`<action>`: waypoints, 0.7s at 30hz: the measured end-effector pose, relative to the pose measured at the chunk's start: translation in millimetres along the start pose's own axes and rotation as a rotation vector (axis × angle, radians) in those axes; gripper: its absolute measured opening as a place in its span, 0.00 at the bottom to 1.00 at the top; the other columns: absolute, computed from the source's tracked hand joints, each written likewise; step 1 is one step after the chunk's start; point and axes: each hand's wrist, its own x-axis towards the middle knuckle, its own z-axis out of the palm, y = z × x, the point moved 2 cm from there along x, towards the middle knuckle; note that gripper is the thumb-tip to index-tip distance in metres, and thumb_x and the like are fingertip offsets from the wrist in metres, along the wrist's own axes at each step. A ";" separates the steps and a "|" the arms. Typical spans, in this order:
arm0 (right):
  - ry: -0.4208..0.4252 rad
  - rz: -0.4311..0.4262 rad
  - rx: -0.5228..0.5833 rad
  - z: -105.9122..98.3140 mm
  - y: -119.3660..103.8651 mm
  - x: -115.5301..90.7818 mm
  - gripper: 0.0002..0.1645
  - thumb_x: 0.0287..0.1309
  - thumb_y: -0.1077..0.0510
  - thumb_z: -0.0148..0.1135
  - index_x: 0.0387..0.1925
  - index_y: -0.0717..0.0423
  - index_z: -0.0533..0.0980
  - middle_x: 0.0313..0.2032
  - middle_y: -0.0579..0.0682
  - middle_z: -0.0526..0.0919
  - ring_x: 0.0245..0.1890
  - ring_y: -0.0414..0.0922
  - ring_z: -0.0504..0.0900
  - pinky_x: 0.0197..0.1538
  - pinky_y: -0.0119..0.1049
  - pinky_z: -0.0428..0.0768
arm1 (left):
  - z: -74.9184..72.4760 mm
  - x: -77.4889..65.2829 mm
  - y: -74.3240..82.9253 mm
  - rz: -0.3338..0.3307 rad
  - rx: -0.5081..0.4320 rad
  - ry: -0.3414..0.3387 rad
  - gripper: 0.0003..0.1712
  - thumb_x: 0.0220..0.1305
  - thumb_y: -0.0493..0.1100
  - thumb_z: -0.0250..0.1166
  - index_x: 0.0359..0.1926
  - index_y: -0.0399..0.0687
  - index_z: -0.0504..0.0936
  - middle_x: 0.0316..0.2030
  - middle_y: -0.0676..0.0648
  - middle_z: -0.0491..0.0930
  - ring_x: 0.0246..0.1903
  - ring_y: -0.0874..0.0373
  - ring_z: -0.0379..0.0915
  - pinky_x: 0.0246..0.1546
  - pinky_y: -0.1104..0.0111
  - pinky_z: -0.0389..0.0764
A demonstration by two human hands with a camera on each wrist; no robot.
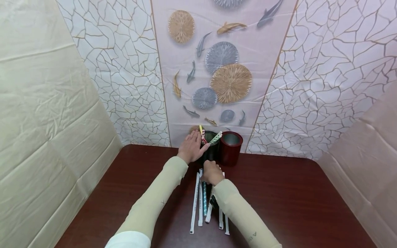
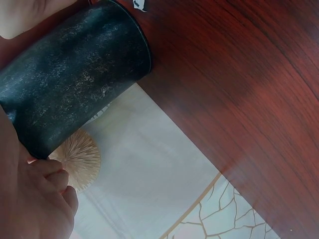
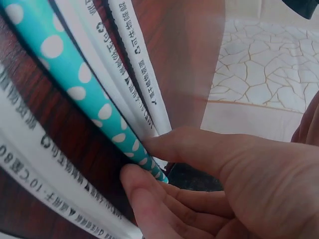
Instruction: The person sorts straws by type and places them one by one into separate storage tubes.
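My left hand holds the rim of a black cylindrical cup, fingers at its far side; in the left wrist view the cup's dark, scuffed wall fills the upper left. Patterned paper straws stand in the cup: a green one leans right, red and yellow ones lean left. In front of the cup, my right hand pinches a teal straw with white dots between thumb and forefinger near its far end. Several white paper-wrapped straws with printed text lie on both sides of it.
A dark red cylindrical cup stands right beside the black one, its inside grey. The dark brown wooden table runs back to a patterned cloth backdrop. Cream cloth walls stand at the sides.
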 end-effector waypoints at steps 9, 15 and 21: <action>-0.020 0.006 0.101 9.1 15.6 12.3 0.12 0.57 0.57 0.79 0.34 0.60 0.83 0.20 0.51 0.83 0.18 0.45 0.83 0.24 0.36 0.82 | -1.6 -1.3 0.7 0.006 0.001 0.007 0.49 0.83 0.70 0.33 0.84 0.37 0.47 0.84 0.36 0.48 0.85 0.45 0.43 0.85 0.55 0.51; -0.033 0.051 0.171 4.0 16.0 8.6 0.15 0.57 0.57 0.78 0.38 0.63 0.81 0.20 0.54 0.85 0.18 0.45 0.85 0.23 0.35 0.82 | -0.9 -1.2 0.2 0.009 0.001 0.014 0.49 0.83 0.70 0.33 0.84 0.36 0.47 0.84 0.35 0.47 0.85 0.45 0.43 0.85 0.55 0.51; -0.030 0.058 0.218 -3.6 20.3 4.7 0.14 0.62 0.54 0.76 0.37 0.61 0.82 0.20 0.53 0.86 0.21 0.47 0.86 0.27 0.36 0.82 | -1.9 -1.7 1.4 0.008 0.005 0.011 0.49 0.83 0.70 0.33 0.84 0.36 0.46 0.84 0.36 0.47 0.85 0.45 0.43 0.85 0.55 0.51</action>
